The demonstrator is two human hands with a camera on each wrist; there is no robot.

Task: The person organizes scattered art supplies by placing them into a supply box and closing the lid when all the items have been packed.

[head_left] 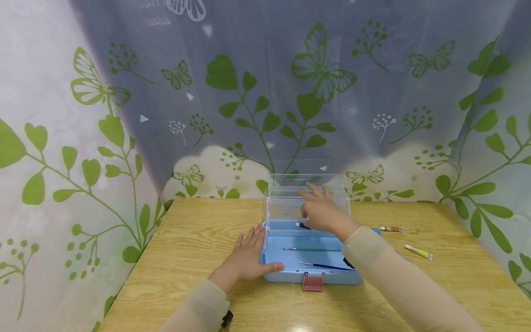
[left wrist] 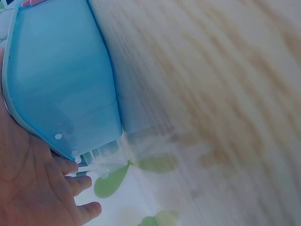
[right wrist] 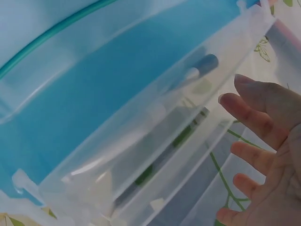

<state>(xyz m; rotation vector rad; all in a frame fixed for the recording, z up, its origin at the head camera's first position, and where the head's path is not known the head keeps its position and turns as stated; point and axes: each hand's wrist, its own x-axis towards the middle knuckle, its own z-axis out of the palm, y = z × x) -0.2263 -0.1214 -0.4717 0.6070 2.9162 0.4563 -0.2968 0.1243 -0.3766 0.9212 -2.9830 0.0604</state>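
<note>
A blue plastic box (head_left: 286,276) with a pink latch (head_left: 313,282) stands with its clear tiered trays (head_left: 278,213) raised at the back. My left hand (head_left: 246,258) rests against the box's left side, fingers extended and thumb over the front corner. In the left wrist view, its fingertips are at the box's rear corner. My right hand (head_left: 325,212) is over the clear trays, fingers spread and nothing between them. A small dark tube with a white end (head_left: 303,226) lies below it. A teal-handled paintbrush (head_left: 311,249) and a dark blue paintbrush (head_left: 325,265) lie inside the box.
Right of the box, a brown paint tube (head_left: 391,228) and a yellow paint tube (head_left: 419,251) lie on the wooden table (head_left: 199,221). A patterned curtain (head_left: 249,27) hangs right behind the table's back edge. Something black (head_left: 348,263) sits at the box's right end.
</note>
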